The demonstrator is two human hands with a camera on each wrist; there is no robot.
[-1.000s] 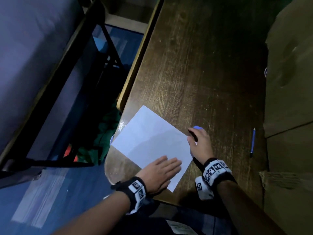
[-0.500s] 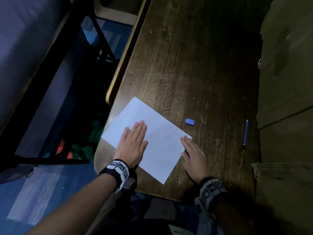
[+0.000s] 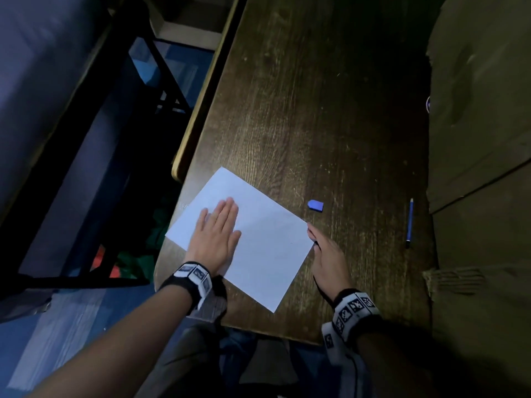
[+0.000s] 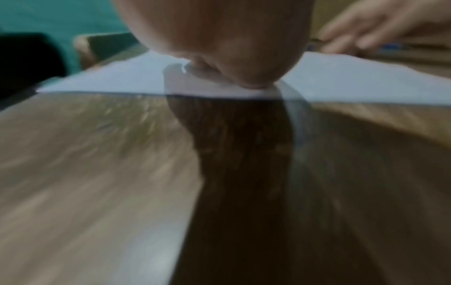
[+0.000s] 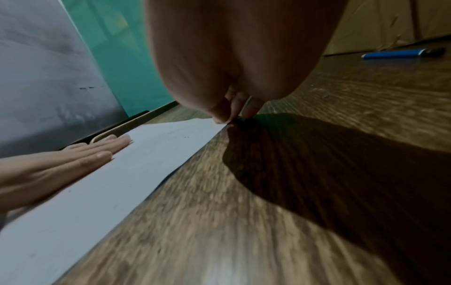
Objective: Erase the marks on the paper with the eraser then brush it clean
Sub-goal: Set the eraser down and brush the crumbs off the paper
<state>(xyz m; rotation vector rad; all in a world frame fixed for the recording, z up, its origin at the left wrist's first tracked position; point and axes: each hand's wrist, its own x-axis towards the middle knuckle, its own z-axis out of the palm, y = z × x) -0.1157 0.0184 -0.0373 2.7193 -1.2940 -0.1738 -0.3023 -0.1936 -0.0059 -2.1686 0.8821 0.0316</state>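
The paper (image 3: pixel 253 245) lies askew on the dark wooden worktop (image 3: pixel 316 110), its near-left corner close to the worktop's rounded edge. The left hand (image 3: pixel 217 234) lies flat on the paper's left half, fingers straight and together, holding nothing. The right hand (image 3: pixel 327 257) rests on the worktop just beside the paper's right edge, fingers extended, their tips at the paper's far-right corner; in the right wrist view the fingertips (image 5: pixel 223 113) touch that corner without any visible pinch. The blue eraser (image 3: pixel 315 205) sits on bare wood just beyond the paper's far-right edge, near the right fingertips but apart from them. A blue pen (image 3: pixel 409 222) lies well to the right of the paper, near some brown cardboard (image 3: pixel 482 139).

The eraser is set aside and both hands are flat, so this looks like the brushing stage, though faint grey traces show on the sheet in the right wrist view; whether they are leftover marks or crumbs I cannot tell.

Risks from here: a brisk sweep by the flat left hand could drag the sheet toward the worktop's edge and off it, since only fingertips anchor the far-right corner. Pushing against that anchored corner could buckle or crease the paper. Sweeping with a damp palm could smear any graphite left.
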